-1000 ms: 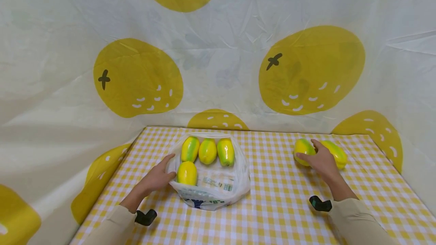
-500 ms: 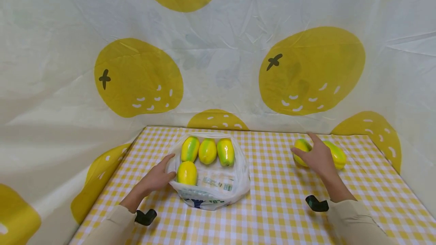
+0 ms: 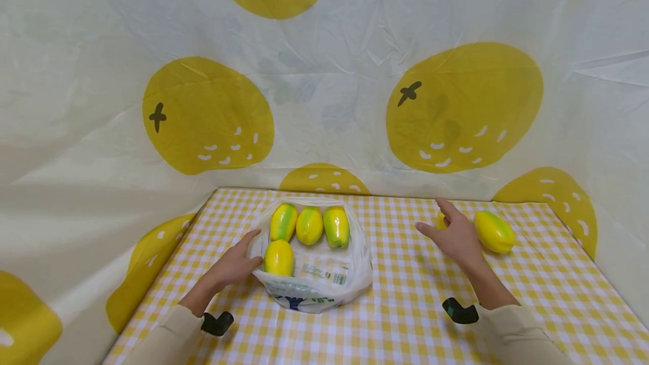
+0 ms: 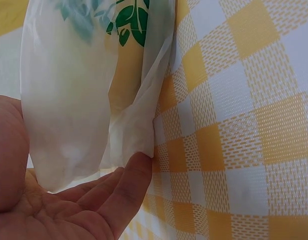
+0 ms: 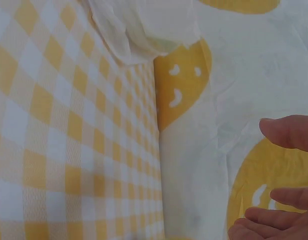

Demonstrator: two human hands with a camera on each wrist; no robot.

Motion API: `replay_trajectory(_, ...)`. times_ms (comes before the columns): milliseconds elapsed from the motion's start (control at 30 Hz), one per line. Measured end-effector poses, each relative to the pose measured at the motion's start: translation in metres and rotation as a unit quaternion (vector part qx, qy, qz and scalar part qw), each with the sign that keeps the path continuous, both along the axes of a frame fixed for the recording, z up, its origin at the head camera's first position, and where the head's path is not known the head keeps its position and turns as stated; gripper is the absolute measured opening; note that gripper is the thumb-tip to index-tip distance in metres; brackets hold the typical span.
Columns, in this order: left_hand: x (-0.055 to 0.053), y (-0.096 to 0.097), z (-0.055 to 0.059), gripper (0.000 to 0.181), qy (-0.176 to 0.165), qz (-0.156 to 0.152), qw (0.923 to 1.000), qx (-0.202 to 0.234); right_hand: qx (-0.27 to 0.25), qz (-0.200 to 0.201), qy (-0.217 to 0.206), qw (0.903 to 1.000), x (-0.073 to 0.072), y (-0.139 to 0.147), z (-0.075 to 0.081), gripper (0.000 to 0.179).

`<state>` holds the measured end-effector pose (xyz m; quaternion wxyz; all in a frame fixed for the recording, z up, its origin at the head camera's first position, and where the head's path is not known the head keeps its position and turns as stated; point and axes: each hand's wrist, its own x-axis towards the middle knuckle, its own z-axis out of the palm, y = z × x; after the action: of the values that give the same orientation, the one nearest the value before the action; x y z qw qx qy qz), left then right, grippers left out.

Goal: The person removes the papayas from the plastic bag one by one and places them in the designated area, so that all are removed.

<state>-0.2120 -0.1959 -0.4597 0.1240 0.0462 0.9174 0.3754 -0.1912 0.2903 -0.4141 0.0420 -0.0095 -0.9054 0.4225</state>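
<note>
In the head view my left hand (image 3: 237, 263) touches the left rim of a white plastic bag (image 3: 362, 275), thumb and index finger apart. The left wrist view shows its relaxed fingers (image 4: 126, 192) against the bag's side. Several glossy yellow, green-streaked, papaya-like fruits (image 3: 309, 226) lie inside the bag. My right hand (image 3: 458, 241) is spread in front of another such fruit (image 3: 441, 220), hiding most of it. Nothing shows between the thumb and fingers in the right wrist view. One more papaya-like fruit (image 3: 494, 232) lies to the right of this hand.
A yellow-and-white checked cloth (image 3: 400, 308) covers the table. Behind it hangs a pale curtain (image 3: 329, 117) printed with large yellow fruits. A dark wrist mount (image 3: 217, 324) sits at the left cuff, and another (image 3: 460, 311) at the right cuff.
My right hand has moved left across the nearer loose fruit, covering most of it and uncovering the other one. My left hand, the bag and the fruits in it have stayed put.
</note>
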Motion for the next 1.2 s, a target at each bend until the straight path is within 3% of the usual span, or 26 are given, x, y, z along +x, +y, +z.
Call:
replay_trajectory(433, 0.001, 0.0, -0.001, 0.076, -0.005, 0.003, 1.0, 0.006, -0.067, 0.037, 0.01, 0.997, 0.008, -0.027, -0.003, 0.092)
replay_trajectory(1200, -0.001, -0.001, 0.002, 0.075, -0.006, -0.002, 1.0, 0.006, -0.12, 0.097, 0.014, 0.9878, 0.017, -0.084, -0.002, 0.085)
